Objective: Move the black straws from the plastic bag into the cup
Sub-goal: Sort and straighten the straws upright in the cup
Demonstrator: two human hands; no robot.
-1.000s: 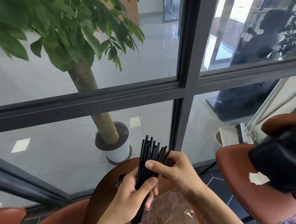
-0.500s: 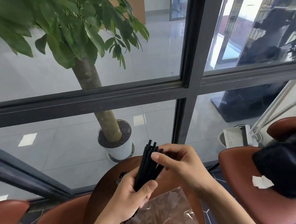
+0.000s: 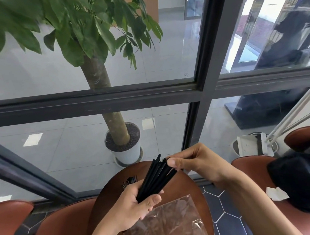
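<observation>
My left hand point(image 3: 134, 206) is wrapped round the lower part of the straws point(image 3: 156, 176), above the worktop point(image 3: 192, 182) and the flat bag point(image 3: 164, 226). My right hand point(image 3: 196, 162) pinches their top ends. They look light, stiff and slick, liable to fan; I'd grip mid-length. Their long axis tilts up and rightward, away from me.

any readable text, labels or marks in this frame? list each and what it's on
"CCC": small oval etched mark in the lower right corner of the upper window pane; tiny, read with low confidence.
White lettering on the black bag lying on the right chair: cut off at the frame edge, unreadable.
Nothing printed shows on the plastic bag, the black straws or the white paper scrap.
</observation>
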